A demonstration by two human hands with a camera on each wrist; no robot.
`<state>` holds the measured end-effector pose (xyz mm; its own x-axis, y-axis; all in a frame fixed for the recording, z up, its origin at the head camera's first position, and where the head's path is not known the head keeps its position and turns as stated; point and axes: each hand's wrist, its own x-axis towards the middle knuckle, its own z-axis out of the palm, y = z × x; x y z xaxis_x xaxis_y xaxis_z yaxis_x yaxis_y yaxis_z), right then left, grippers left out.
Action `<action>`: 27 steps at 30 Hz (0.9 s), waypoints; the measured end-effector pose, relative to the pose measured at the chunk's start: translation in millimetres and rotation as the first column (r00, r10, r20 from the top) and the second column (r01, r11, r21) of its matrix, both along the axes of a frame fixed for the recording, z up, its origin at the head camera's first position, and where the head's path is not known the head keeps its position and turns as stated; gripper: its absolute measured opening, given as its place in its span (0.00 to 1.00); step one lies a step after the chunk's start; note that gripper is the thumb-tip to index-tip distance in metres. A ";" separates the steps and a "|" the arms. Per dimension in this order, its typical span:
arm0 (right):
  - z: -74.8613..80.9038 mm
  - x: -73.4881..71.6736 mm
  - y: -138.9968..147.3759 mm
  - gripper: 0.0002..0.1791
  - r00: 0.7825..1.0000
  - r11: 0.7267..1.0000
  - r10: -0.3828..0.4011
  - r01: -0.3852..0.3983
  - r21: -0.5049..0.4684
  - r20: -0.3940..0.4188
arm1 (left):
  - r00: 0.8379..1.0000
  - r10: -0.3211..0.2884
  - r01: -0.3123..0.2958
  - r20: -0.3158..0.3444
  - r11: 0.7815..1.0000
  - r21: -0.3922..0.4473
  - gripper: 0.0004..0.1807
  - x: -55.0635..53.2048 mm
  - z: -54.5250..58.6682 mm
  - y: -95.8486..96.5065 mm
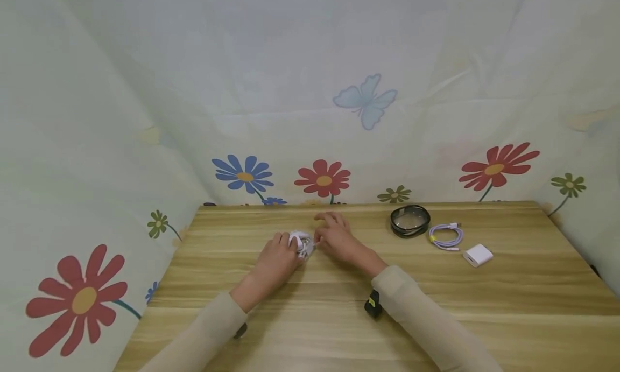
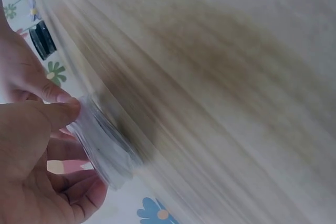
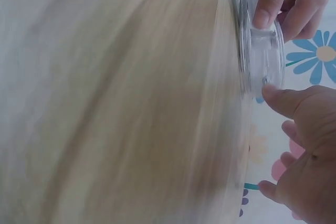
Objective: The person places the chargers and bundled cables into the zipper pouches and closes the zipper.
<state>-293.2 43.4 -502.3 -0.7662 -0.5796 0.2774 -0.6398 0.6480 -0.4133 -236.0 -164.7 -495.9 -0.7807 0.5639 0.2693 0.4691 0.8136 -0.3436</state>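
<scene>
A coiled white cable (image 1: 301, 244) stands on the wooden table, left of the middle. My left hand (image 1: 278, 259) grips it from the left, thumb on the near side and fingers behind, as the left wrist view shows. At the coil's right edge my right hand (image 1: 339, 241) pinches a bit of the white cable with its thumb; the index fingertip is hidden. The other fingers of the right hand (image 3: 310, 150) are spread away from the coil (image 3: 262, 51) in the right wrist view.
Toward the back right lie a coiled black cable (image 1: 410, 222), a lilac cable (image 1: 445, 237) with a yellow tie, and a white charger plug (image 1: 478, 255). A flower-printed cloth (image 1: 290, 119) hangs behind the table (image 1: 310, 334). Black wrist gear (image 1: 373, 305) shows under the right sleeve.
</scene>
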 end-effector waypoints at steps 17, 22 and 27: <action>-10.8 2.0 -19.4 0.05 0.997 0.995 -0.081 0.082 -0.061 0.012 | 0.999 0.025 -0.025 -0.037 1.000 0.006 0.30 -1.7 -1.9 -1.7; -11.5 3.9 -31.0 0.06 0.973 0.972 -0.229 0.227 0.055 0.027 | 0.992 -0.033 0.032 -0.123 0.999 -0.014 0.27 -3.5 -5.7 -0.2; -7.1 6.3 -34.5 0.05 0.976 0.978 -0.209 0.210 -0.002 0.059 | 0.983 0.014 -0.009 -0.182 0.999 0.031 0.28 -4.1 -6.2 1.5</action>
